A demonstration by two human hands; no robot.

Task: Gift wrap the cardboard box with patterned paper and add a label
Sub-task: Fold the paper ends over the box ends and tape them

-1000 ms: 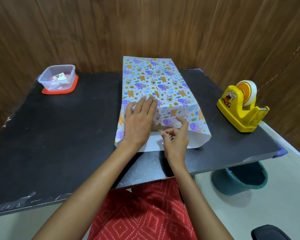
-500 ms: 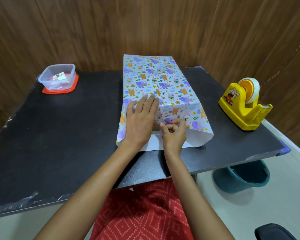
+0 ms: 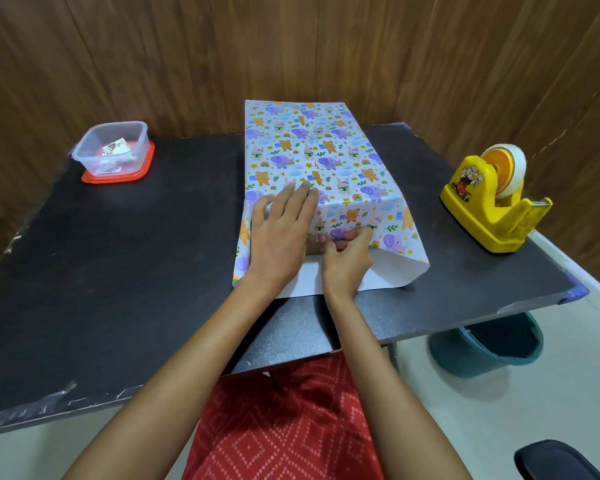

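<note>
**Right hand presses the paper flap down at the box's near end**

The patterned paper (image 3: 312, 157) covers the cardboard box, which sits at the middle of the black table (image 3: 118, 271); almost none of the box itself shows, only a thin brown strip at its near end between the two hands. The paper's white underside spreads flat on the table in front of the box, and its right corner juts out toward the tape dispenser (image 3: 492, 202).

The left hand (image 3: 281, 237) lies flat and spread on the box's near left corner, fingers stretched over the top edge and palm down the front, pinning the paper. It sits where it did half a second ago. The right hand (image 3: 347, 258) is just right of it, touching it, fingers curled tight and narrow, fingertips pinching the printed edge of the paper against the box's front face. A second ago that hand was looser, with the index finger lifted off the paper; it has since closed and moved up against the flap.

The yellow tape dispenser stands to the right of the box, well apart from it, unmoved. To the left of the box, near the table's far left corner, a clear plastic container (image 3: 113, 148) rests on an orange lid (image 3: 118, 174), a small printed card inside it. Below the table, right of the box, a teal bin (image 3: 485, 344) sits on the floor.
</note>
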